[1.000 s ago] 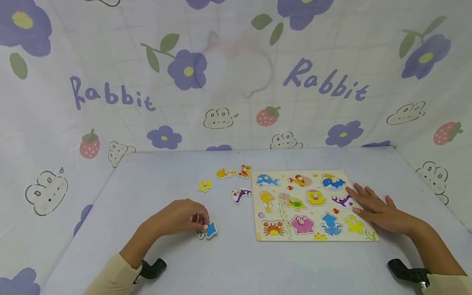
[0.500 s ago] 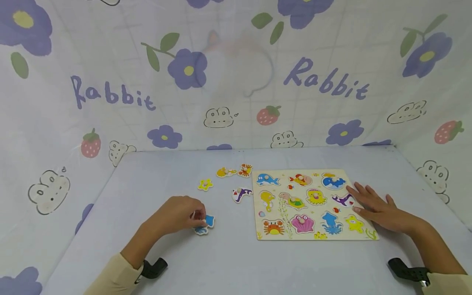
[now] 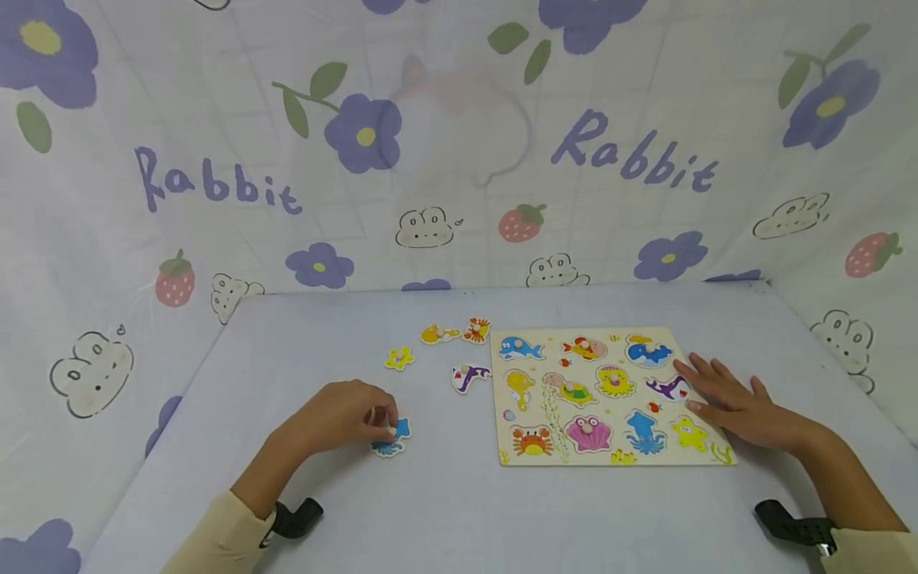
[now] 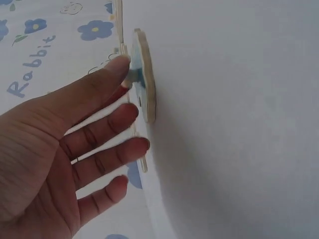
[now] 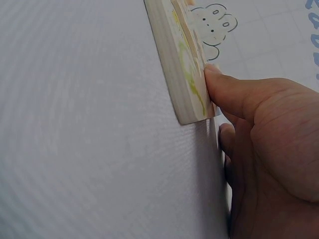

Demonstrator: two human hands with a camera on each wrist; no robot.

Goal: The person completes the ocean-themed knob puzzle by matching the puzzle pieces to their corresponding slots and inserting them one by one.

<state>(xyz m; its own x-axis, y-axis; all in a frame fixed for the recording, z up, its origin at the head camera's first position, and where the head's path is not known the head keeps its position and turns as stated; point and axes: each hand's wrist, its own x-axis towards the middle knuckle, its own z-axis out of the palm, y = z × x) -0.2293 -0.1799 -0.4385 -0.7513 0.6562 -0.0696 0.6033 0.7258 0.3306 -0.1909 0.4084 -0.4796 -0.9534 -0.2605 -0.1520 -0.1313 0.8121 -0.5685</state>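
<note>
My left hand [image 3: 344,414] pinches the knob of a blue squid puzzle piece [image 3: 389,449] at the table's left middle. In the left wrist view the thumb [image 4: 112,69] is on that knob; the piece [image 4: 148,74] shows edge-on, and the other fingers are spread loosely. My right hand [image 3: 739,410] rests at the right edge of the wooden sea-animal puzzle board [image 3: 618,422] with its fingers straight. From the right wrist, its thumb [image 5: 234,92] touches the board's upper face near a corner. Knobbed pieces on the board include a clam [image 3: 588,436] and a turtle [image 3: 570,391].
Left of the board lie a yellow star piece [image 3: 399,358], a yellow seahorse piece [image 3: 439,335], a crab piece [image 3: 476,330] and a purple piece [image 3: 470,378] touching or close to the board's edge. A patterned curtain [image 3: 459,159] stands behind the table.
My left hand has shifted slightly left with the squid piece, which has turned so its tentacles face nearer me. The right hand and board stay still.
</note>
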